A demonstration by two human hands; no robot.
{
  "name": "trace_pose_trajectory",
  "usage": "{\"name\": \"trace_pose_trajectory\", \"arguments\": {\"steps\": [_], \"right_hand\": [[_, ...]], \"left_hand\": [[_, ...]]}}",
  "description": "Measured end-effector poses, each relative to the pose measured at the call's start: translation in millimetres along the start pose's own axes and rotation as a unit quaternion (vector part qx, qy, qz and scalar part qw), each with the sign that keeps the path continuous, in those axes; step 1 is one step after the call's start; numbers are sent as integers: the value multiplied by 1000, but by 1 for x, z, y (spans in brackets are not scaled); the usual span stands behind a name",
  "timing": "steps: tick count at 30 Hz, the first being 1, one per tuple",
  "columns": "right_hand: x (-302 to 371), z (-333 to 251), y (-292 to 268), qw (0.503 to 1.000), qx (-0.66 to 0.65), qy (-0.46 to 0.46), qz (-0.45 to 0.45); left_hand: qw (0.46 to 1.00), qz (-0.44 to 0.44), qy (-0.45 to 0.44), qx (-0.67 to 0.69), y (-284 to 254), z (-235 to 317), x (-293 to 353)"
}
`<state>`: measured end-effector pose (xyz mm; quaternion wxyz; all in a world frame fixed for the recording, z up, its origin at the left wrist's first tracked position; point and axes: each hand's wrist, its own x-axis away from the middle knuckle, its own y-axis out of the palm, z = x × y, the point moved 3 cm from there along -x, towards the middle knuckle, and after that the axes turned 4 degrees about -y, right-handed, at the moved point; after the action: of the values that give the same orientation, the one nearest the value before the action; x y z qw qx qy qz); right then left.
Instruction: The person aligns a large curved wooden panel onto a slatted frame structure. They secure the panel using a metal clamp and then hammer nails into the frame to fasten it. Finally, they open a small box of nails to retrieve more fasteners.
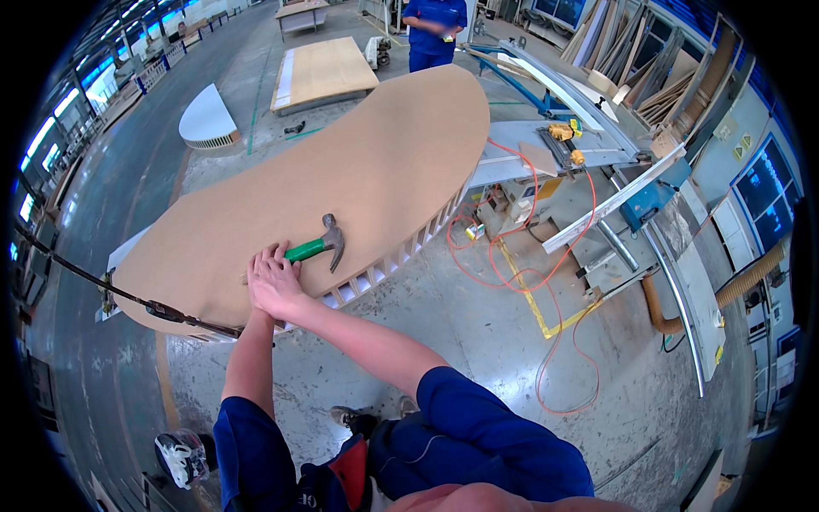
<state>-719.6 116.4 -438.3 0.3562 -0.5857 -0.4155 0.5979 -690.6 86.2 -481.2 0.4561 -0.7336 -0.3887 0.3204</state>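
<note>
Both my hands lie flat, one over the other, on the near edge of a large curved brown board. My right hand is on top. My left hand is under it, with only its fingers showing. A claw hammer with a green handle lies on the board just right of my hands. The end of its handle touches my fingertips, and neither hand is closed around it. The board rests on a white ribbed frame that shows along its near edge.
A dark strap with a ratchet runs across the board's left end. Orange cable loops on the concrete floor at right, beside a workbench with tools. A person in blue stands at the back, near a flat panel stack.
</note>
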Motion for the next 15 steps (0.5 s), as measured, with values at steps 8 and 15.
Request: {"name": "trace_pose_trajectory", "arguments": {"steps": [8, 15], "right_hand": [[0, 0, 5, 996, 84, -23, -20], [2, 5, -1, 999, -33, -11, 31]], "left_hand": [[882, 237, -30, 407, -7, 2, 3], [961, 174, -109, 183, -23, -5, 8]]}}
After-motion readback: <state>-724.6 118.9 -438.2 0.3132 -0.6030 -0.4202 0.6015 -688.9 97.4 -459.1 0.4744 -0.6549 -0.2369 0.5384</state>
